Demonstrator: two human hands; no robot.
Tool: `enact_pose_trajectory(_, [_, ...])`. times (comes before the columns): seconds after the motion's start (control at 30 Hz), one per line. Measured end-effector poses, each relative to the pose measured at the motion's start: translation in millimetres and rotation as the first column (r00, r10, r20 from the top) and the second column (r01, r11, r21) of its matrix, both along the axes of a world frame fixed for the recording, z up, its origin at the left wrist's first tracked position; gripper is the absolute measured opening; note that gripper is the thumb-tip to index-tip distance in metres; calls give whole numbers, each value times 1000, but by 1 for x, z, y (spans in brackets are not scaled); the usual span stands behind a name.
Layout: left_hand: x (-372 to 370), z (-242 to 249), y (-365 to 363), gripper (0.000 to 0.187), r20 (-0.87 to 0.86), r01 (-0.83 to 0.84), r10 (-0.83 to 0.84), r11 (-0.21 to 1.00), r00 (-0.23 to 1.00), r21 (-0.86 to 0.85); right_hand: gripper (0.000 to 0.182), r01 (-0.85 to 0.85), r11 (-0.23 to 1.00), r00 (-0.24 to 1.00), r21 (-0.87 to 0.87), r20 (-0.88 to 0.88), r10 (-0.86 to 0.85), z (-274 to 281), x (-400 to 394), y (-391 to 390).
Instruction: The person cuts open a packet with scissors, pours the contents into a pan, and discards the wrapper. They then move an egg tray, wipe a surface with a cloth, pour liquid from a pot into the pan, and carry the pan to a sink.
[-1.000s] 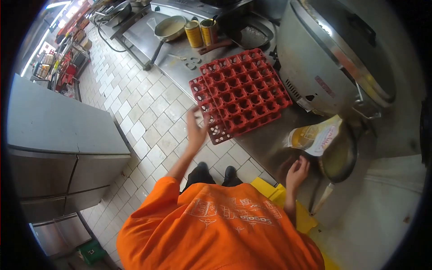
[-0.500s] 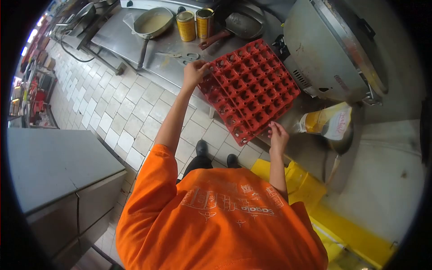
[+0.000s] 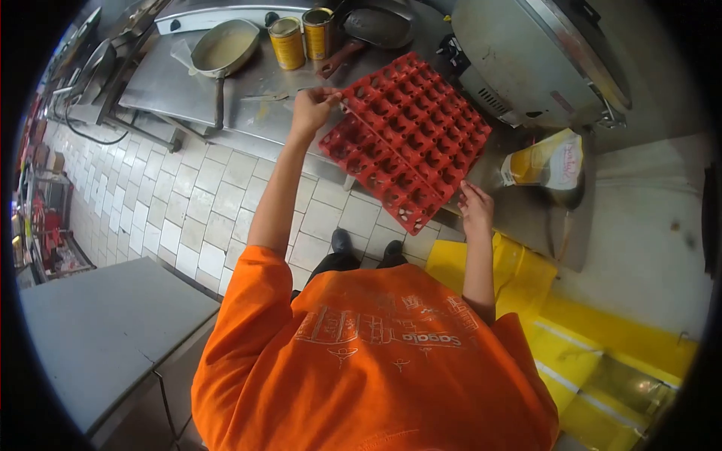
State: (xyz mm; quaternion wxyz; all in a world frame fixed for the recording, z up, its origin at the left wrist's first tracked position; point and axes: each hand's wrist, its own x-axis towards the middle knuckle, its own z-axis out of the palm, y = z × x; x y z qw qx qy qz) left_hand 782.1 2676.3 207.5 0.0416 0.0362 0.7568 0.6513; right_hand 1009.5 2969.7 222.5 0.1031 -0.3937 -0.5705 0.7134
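Two red egg trays lie one over the other at the steel counter's front edge. The upper red egg tray (image 3: 417,113) is raised and shifted back from the lower red egg tray (image 3: 361,154), whose front strip shows. My left hand (image 3: 312,113) pinches the upper tray's left corner. At its right front corner, my right hand (image 3: 476,207) has its fingers closed on the edge. Scissors (image 3: 267,98) rest just beyond my left hand. Any eggs inside the trays cannot be made out.
On the counter (image 3: 248,124) are a pan (image 3: 224,49), two yellow cans (image 3: 287,45) (image 3: 317,34), and a dark pan (image 3: 378,28). A large grey machine (image 3: 526,60) stands right, near a yellow-white bag (image 3: 545,161). Yellow crates (image 3: 519,278) stand below right; a white cabinet (image 3: 113,323) is left.
The upper tray has lifted and shifted back off the lower one, showing more of it. My right hand has moved right and up with the tray's corner. The view has shifted slightly.
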Motion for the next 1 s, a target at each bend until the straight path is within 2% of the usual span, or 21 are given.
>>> enact_pose_trajectory(0.07, [9, 11, -8, 15, -67, 41, -41, 999, 997, -4, 17, -10, 998, 1000, -55, 1, 11, 9, 8, -6])
enact_pose_trajectory(0.1, [16, 15, -10, 14, -70, 44, -40, 998, 997, 45, 17, 4, 998, 1000, -55, 1, -4, 9, 11, -8])
enact_pose_trajectory(0.2, [27, 6, -17, 12, -33, 37, -33, 990, 999, 133, 14, 11, 1000, 1000, -10, -26, -12, 2, 19, -19])
enact_pose_trajectory(0.27, [34, -7, -21, 12, -6, 33, -33, 995, 999, 89, 14, 29, 999, 1000, 25, -7, -29, -11, 18, -24])
enact_pose_trajectory(0.33, [36, -19, -20, 13, 52, 15, -23, 990, 998, 142, 14, 18, 999, 1000, 43, 7, -18, -21, 18, -23])
enact_pose_trajectory(0.4, [34, -19, -18, 14, 35, 28, -35, 979, 999, 201, 14, 3, 999, 1000, 55, 29, -4, -25, 17, -20])
enact_pose_trajectory(0.5, [32, -7, -24, 13, 39, 46, -52, 989, 998, 137, 14, -24, 996, 999, 81, 42, 20, -14, 21, -24])
enact_pose_trajectory(0.6, [28, 11, -29, 13, -38, 75, -70, 988, 997, 132, 13, -48, 995, 999, 89, -9, 49, 6, 25, -35])
enact_pose_trajectory(0.67, [41, 39, -37, 20, -59, 113, -104, 976, 993, 188, 11, -45, 996, 997, 79, -52, 49, 20, 33, -45])
enact_pose_trajectory(0.73, [59, 55, -46, 22, -79, 113, -102, 984, 992, 139, 10, -64, 994, 996, 84, -59, 69, 28, 48, -56])
enact_pose_trajectory(0.8, [77, 61, -56, 14, 7, 54, -54, 998, 999, 29, 10, -86, 992, 994, 89, -65, 92, 28, 66, -66])
enact_pose_trajectory(0.87, [90, 41, -65, 14, 68, 69, -72, 997, 995, 45, 10, -98, 995, 995, 7, 13, 98, 24, 81, -73])
enact_pose_trajectory(1.0, [100, 10, -66, 14, 175, 56, -73, 994, 982, 98, 9, -80, 995, 996, -63, 36, 82, -10, 86, -70])
